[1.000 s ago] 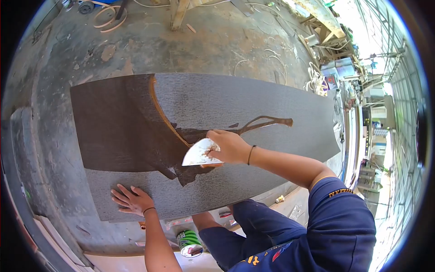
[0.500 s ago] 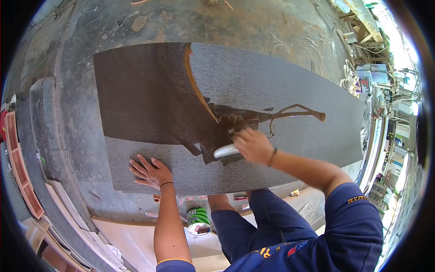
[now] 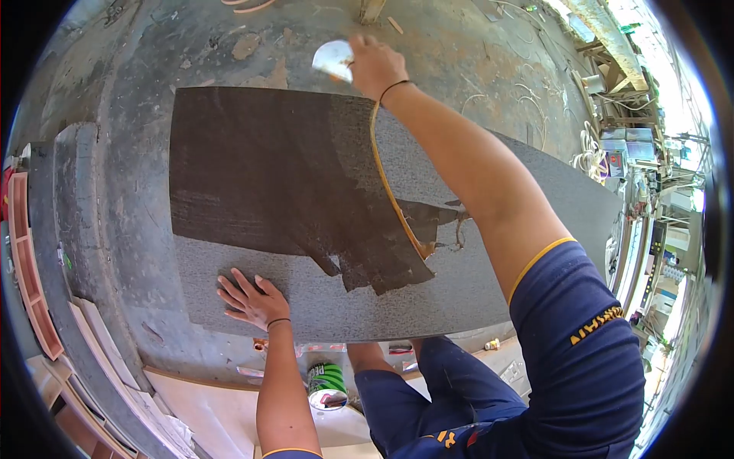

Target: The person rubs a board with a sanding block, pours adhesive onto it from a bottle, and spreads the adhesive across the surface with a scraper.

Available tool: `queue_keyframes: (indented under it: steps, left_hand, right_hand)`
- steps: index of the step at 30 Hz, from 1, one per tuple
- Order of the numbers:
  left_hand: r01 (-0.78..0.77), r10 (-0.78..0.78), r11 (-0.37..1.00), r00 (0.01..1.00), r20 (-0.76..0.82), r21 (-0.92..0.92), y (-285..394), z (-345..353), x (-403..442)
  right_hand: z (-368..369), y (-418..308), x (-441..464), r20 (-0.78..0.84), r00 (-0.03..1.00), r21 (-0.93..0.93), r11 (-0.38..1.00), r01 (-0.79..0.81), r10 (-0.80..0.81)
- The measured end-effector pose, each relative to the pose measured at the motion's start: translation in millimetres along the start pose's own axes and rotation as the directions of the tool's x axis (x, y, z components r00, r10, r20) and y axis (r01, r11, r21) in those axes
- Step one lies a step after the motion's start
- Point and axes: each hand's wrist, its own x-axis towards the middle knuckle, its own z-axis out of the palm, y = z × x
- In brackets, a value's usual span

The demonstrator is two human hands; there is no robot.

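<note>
Beyond the far edge of a grey sheet [image 3: 535, 229], my right hand [image 3: 376, 67] grips a pale, flat scraper [image 3: 332, 60] with brownish residue on its edge. My left hand [image 3: 254, 301] lies flat with fingers spread on the near left part of the sheet. A dark brown wet coating [image 3: 245, 164] covers much of the sheet's left and middle. A curved yellow-brown ridge of adhesive [image 3: 391, 191] runs along its right border. Small brown strings of adhesive [image 3: 459, 233] lie right of the ridge, partly hidden by my right forearm.
A green and black can [image 3: 327, 386] stands below the sheet's near edge, by my legs. Pinkish-brown wooden frames [image 3: 32, 268] and pale boards [image 3: 107, 344] lie at the left. Boxes [image 3: 627, 145] and clutter line the right side. Cement floor [image 3: 199, 46] extends beyond the sheet.
My right hand has swept the scraper from the middle of the sheet past its far edge. The brown coating reaches further right, and the adhesive ridge has shifted right. My left hand stays put.
</note>
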Motion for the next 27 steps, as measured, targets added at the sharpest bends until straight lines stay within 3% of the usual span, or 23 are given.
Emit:
queue_keyframes:
  steps: [2,4,6,8,10,12,14,18,20,21,23,25,27]
  left_hand:
    - [-0.004,0.003,1.0,1.0,0.006,0.023,-1,1,-1]
    - [0.002,-0.003,1.0,1.0,0.01,0.021,0,0,0]
    - [0.0,-0.001,1.0,1.0,0.021,0.024,0,0,-1]
    - [-0.007,0.008,1.0,1.0,-0.014,0.029,-1,2,-1]
    - [-0.011,0.011,1.0,1.0,-0.002,0.023,-1,2,-2]
    - [-0.023,0.023,0.999,1.0,0.002,0.025,0,2,-1]
    - [0.01,-0.01,1.0,1.0,0.013,0.026,0,2,-2]
    - [0.004,-0.005,0.999,1.0,0.025,0.043,-1,2,-2]
    - [-0.002,0.003,1.0,1.0,-0.006,0.02,-2,6,-2]
    - [-0.006,0.006,1.0,1.0,-0.005,0.02,-2,5,-3]
    - [0.003,-0.004,0.996,1.0,0.015,0.086,-2,4,-1]
    - [0.0,0.0,0.998,1.0,0.003,0.06,-2,3,-2]
    - [0.009,-0.008,0.999,1.0,-0.012,0.042,0,5,0]
  right_hand:
    - [-28,13,14,-0.007,0.978,0.011,0.978,-0.208,0.209]
    - [-75,19,2,-0.131,0.979,0.088,0.986,-0.145,0.156]
    - [-124,18,-36,-0.341,0.94,0.155,0.987,0.048,0.008]
    - [-157,15,-94,-0.164,0.983,0.304,0.952,-0.023,0.076]
    - [-174,10,-162,0.24,0.963,0.524,0.819,-0.236,0.124]
    - [-142,20,-257,0.475,0.88,0.297,0.939,-0.176,0.015]
    - [-115,42,-287,0.7,0.713,0.266,0.939,-0.217,-0.034]
    - [-109,72,-285,0.618,0.775,0.172,0.938,-0.3,0.135]
    - [-127,67,-282,0.403,0.912,0.215,0.962,-0.169,0.071]
    - [-134,54,-295,0.398,0.915,0.205,0.966,-0.158,0.065]
    - [-124,36,-346,0.543,0.827,0.195,0.98,0.043,-0.144]
    - [-128,9,-366,0.486,0.832,0.296,0.946,0.129,-0.265]
    - [-113,8,-348,0.429,0.874,0.284,0.952,0.111,-0.23]
